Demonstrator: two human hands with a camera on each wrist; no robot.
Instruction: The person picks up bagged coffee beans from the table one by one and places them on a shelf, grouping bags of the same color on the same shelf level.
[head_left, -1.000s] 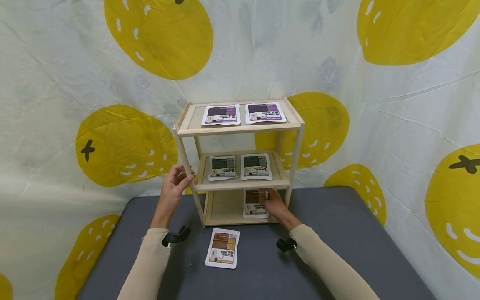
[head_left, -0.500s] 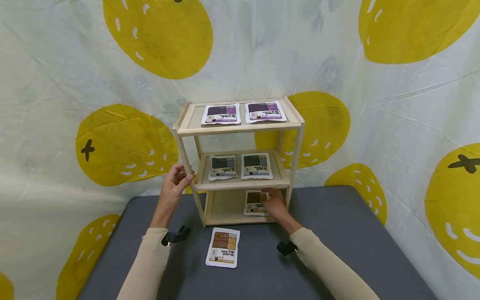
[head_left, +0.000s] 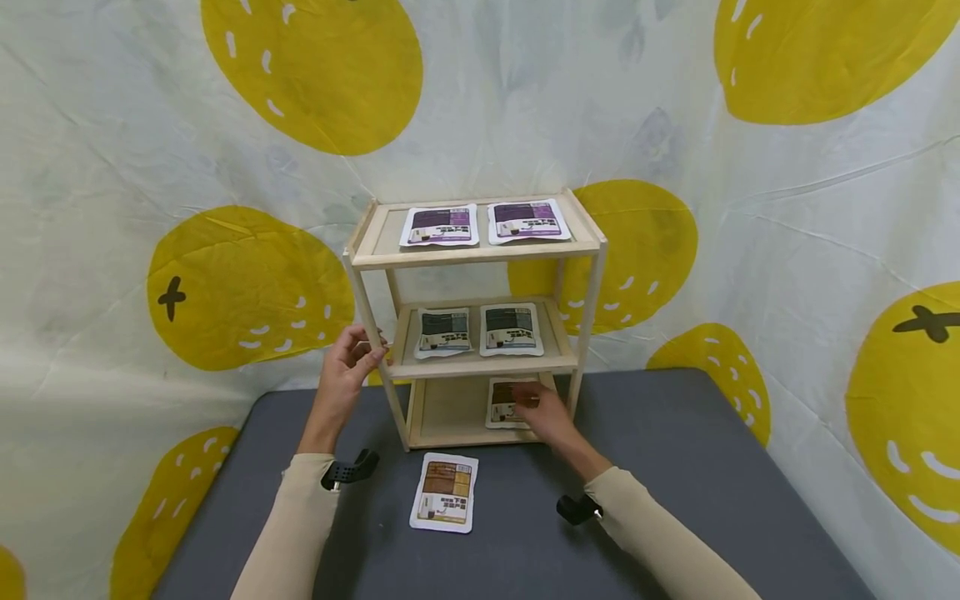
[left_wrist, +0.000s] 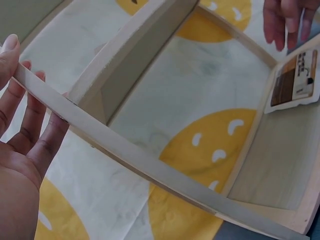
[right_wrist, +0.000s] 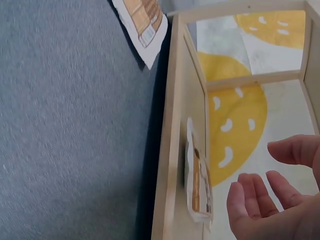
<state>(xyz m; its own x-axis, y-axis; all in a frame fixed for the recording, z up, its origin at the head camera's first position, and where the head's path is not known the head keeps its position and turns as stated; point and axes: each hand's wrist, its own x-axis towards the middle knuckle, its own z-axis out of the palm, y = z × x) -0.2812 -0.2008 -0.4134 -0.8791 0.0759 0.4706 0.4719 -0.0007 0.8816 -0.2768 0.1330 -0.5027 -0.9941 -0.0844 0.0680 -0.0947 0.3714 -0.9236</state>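
At the left front post [head_left: 362,296] of a three-tier wooden rack [head_left: 480,367], my left hand [head_left: 339,379] grips the wood, thumb on one side and fingers on the other. My right hand [head_left: 553,418] is over the right half of the bottom shelf, its fingers loosely bent with nothing between them in the right wrist view. Just beneath it a brown-labelled pouch [head_left: 501,410] lies flat on that shelf, its right side hidden by the hand; in the right wrist view a gap separates fingers and pouch [right_wrist: 200,187]. Another brown-labelled pouch [head_left: 444,493] lies on the table before the rack.
Two purple-labelled pouches, a left one [head_left: 440,226] and a right one [head_left: 528,221], lie on the top shelf. The middle shelf bears two dark green-labelled pouches [head_left: 444,333]. Behind the grey table [head_left: 712,500] hangs a fruit-patterned cloth [head_left: 480,100].
My right hand has let go of the brown-labelled pouch on the bottom shelf and come slightly forward and left above it. The left hand keeps its place on the post.
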